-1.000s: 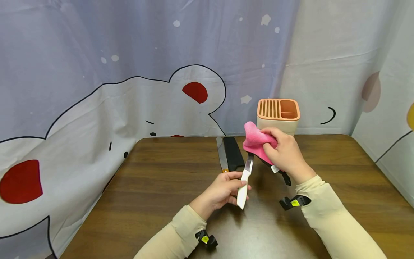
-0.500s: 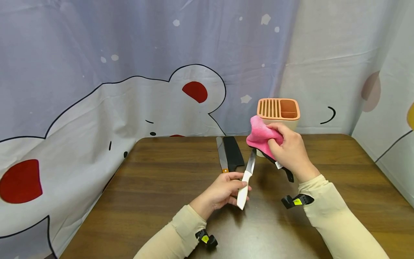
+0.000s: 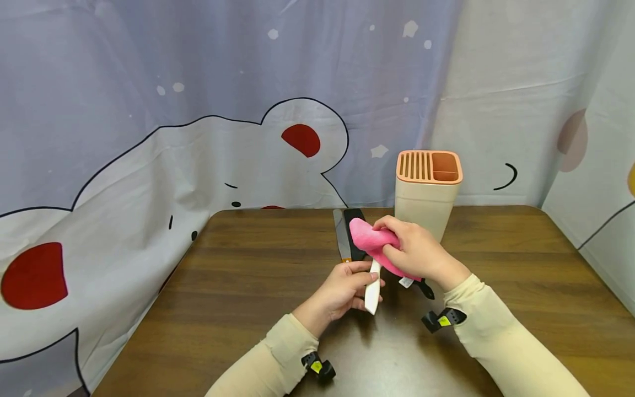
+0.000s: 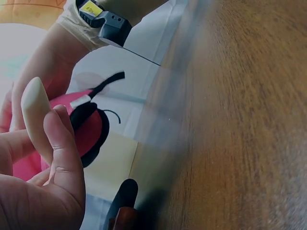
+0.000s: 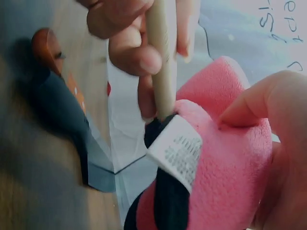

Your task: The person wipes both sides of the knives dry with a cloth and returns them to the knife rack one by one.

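Observation:
My left hand [image 3: 342, 289] grips a small knife by its white handle [image 3: 372, 289], held above the table and tilted toward me. In my right hand [image 3: 416, 248] is a pink cloth [image 3: 373, 238] with black edging, a white tag [image 5: 177, 151] and a black hanging loop [image 4: 109, 82]. The cloth is folded over the blade, which it hides, and it reaches the top of the handle. Behind the hands a larger knife [image 3: 341, 234] lies on the table beside a black sheath [image 3: 353, 220]; the hands and cloth partly cover both.
A cream knife block [image 3: 425, 204] with an orange slotted top stands at the back of the table, just beyond my right hand. The brown wooden table [image 3: 248, 303] reaches a patterned curtain [image 3: 238, 160] at the back.
The right hand first drew the cloth up and away along the blade, baring part of it, then came back down and left to the handle. The left hand stays nearly still.

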